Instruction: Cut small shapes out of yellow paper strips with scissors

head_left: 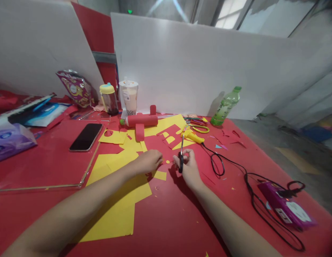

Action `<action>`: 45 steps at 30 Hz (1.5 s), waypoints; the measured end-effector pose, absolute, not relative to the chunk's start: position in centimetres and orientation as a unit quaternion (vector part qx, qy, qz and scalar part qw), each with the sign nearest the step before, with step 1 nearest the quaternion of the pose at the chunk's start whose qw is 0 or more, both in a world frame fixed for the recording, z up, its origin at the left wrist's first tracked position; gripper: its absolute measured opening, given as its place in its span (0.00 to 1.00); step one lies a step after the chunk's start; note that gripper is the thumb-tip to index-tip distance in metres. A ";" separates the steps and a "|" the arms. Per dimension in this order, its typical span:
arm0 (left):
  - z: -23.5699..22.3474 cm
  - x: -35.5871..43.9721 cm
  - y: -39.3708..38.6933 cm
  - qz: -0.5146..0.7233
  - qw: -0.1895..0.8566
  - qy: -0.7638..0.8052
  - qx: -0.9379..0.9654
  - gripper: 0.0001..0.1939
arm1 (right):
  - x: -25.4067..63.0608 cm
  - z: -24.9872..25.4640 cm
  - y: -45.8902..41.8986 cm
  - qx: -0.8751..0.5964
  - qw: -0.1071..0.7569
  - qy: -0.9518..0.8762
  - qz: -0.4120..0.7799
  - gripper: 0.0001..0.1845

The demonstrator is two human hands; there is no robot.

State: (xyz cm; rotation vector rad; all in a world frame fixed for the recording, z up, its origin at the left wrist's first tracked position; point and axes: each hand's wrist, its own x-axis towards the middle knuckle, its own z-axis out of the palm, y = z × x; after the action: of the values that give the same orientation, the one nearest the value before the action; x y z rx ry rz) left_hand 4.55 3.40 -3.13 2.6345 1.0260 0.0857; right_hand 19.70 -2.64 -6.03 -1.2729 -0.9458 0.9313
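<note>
My right hand (192, 172) grips black-handled scissors (180, 162), their blades pointing away from me above the table. Just left of it, my left hand (149, 161) is closed, its fingertips pinched together. Whatever may be between them is too small to make out. A small yellow paper circle (168, 162) lies between the two hands. Below my left hand is a yellow paper strip (159, 175), with large yellow sheets (112, 214) under my forearm. Beyond my hands lies a red paper-wrapped bottle (143, 120) with red paper pieces attached and a green cap at its left end.
A yellow glue gun (193, 136) is at the right, its black cable running toward a purple power strip (285, 205). Behind stand a green bottle (223, 109), a milk tea cup (129, 98) and a yellow-lidded jar (109, 100). A phone (86, 137) lies left.
</note>
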 end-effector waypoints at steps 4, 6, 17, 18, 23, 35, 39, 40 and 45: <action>-4.0 5.7 3.9 0.014 0.110 0.348 0.931 0.13 | 19.9 -6.3 -2.5 -0.556 0.604 -0.410 0.397 0.17; -4.2 6.0 4.0 0.009 0.095 0.342 0.935 0.12 | 19.9 -6.4 -2.4 -0.556 0.604 -0.411 0.395 0.17; -4.0 5.4 3.8 0.030 0.088 0.348 0.933 0.12 | 19.6 -6.7 -2.4 -0.555 0.597 -0.419 0.400 0.17; -4.0 5.3 3.7 0.034 0.097 0.350 0.931 0.12 | 19.6 -6.7 -2.5 -0.554 0.596 -0.420 0.402 0.17; -3.1 5.0 3.2 0.070 0.174 0.354 0.916 0.11 | 19.3 -6.7 -2.7 -0.545 0.596 -0.422 0.412 0.17; -3.1 4.1 1.6 0.109 0.332 0.416 0.839 0.16 | 18.4 -5.9 -3.2 -0.492 0.586 -0.448 0.462 0.18; -2.9 4.2 1.2 0.112 0.342 0.426 0.830 0.16 | 18.1 -5.7 -3.5 -0.480 0.585 -0.446 0.478 0.18; -2.8 4.2 1.1 0.113 0.342 0.426 0.830 0.16 | 18.0 -5.7 -3.5 -0.479 0.585 -0.444 0.481 0.19; -2.2 3.7 1.2 0.109 0.338 0.420 0.835 0.16 | 18.0 -5.4 -3.6 -0.485 0.590 -0.427 0.485 0.18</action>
State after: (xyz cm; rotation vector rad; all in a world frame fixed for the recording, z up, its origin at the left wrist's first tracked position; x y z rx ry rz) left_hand 3.70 1.19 -2.19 2.1770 1.0940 0.2836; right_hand 17.96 -3.59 -5.38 -1.1279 -0.9938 1.1283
